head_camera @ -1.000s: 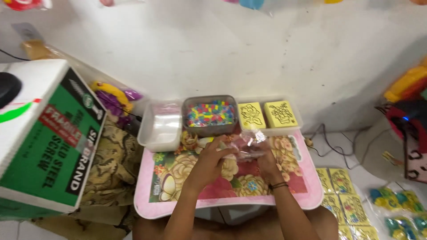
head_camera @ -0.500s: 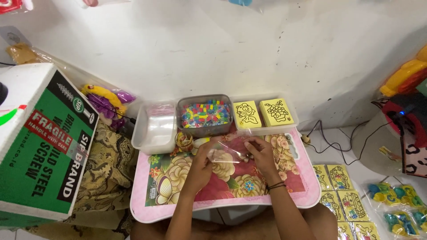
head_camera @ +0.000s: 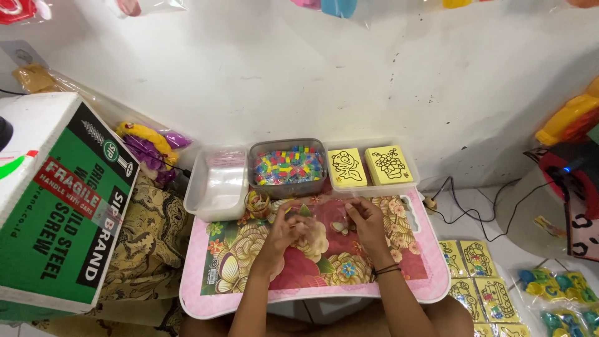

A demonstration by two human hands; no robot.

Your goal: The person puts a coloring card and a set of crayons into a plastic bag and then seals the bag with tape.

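Your hands have drifted slightly lower over the tray [head_camera: 430, 293]. Left hand [head_camera: 288, 232] and right hand [head_camera: 368, 224] each pinch 1 edge of a clear bag [head_camera: 324, 215], thin, limp, slippery; grip its edges.

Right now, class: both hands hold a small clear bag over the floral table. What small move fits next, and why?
Probably reach the right hand to the tub of coloured beads: the clear bag is stretched between it and the left hand, and the tub sits just behind.
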